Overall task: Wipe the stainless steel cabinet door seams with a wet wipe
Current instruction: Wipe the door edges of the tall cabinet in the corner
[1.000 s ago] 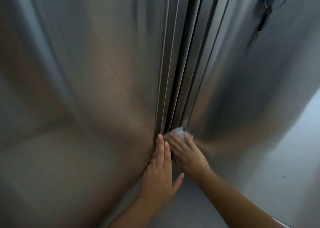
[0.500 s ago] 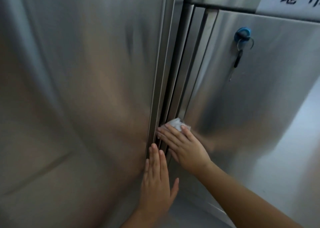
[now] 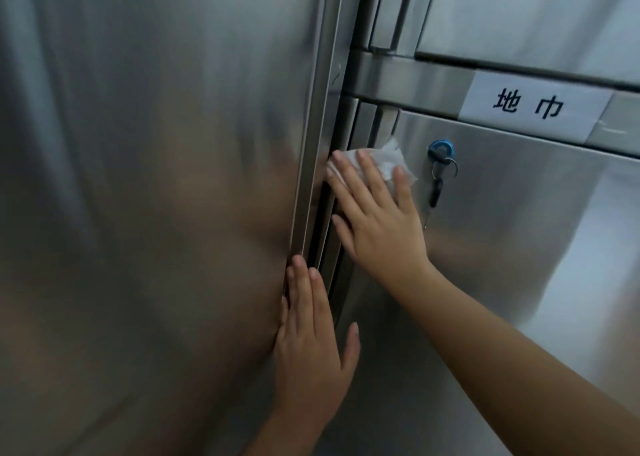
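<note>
Now our right hand (image 3: 377, 227) presses wet wipe (image 3: 388, 159) flat-fingered on door seam (image 3: 337, 213); left hand (image 3: 308, 345) flat, holding nothing, on left door (image 3: 156, 178).

This looks like a commercial or institutional storage area rather than a home. Brushed stainless steel cabinet doors (image 3: 519, 265) fill the view on both sides of the right hand (image 3: 381, 227). Just right of that hand, a blue lock (image 3: 440, 151) has a key (image 3: 434, 192) hanging in it. Above and to the right, a white printed label (image 3: 533, 107) reads 地巾.
</note>
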The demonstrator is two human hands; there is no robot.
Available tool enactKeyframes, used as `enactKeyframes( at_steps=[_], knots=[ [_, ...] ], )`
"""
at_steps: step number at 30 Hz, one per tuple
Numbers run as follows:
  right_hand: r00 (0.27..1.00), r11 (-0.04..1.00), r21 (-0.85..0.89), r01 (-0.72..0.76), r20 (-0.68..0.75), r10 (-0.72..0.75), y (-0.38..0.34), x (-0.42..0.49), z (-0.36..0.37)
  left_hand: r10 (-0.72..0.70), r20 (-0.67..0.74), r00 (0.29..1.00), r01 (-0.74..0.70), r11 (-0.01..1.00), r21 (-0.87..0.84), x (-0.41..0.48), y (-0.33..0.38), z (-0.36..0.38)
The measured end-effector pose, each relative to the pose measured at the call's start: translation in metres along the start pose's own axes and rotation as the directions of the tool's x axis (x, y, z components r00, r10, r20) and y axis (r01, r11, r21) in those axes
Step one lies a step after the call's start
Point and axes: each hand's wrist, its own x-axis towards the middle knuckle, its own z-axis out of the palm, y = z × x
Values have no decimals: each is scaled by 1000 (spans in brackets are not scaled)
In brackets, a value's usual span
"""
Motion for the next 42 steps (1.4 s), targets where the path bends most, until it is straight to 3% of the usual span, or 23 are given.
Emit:
enactKeyframes(
  at_steps=[4,9,12,16,21,31,37,42],
  knots=[
    [994,995,8,-103,-47,104,12,20,-3,26,28,999,-26,1000,-5,4,1,-5],
    [994,997,19,-72,-84,73,13,3,0,48,40,998,-46,998,-36,6,-2,-8],
    [997,994,-87,-60,-46,56,15,-7,-2,51,48,998,-49,998,-40,5,-1,-9],
    [999,994,-95,-47,14,49,17,-2,-9,45,42,998,-43,997,-58,5,-1,-10],
    [971,973,-17,-232,55,233,9,13,-10,49,51,998,-46,997,-56,4,0,-11],
    [904,905,9,-426,26,426,-10,33,-17,51,67,996,-45,996,-79,2,-2,-13],
    [916,916,-24,-402,-4,402,-9,23,-10,52,74,996,-46,995,-85,3,-3,-14],
    [905,901,91,-424,28,424,-23,19,-13,50,77,996,-42,994,-96,2,-2,-15]
  ],
)
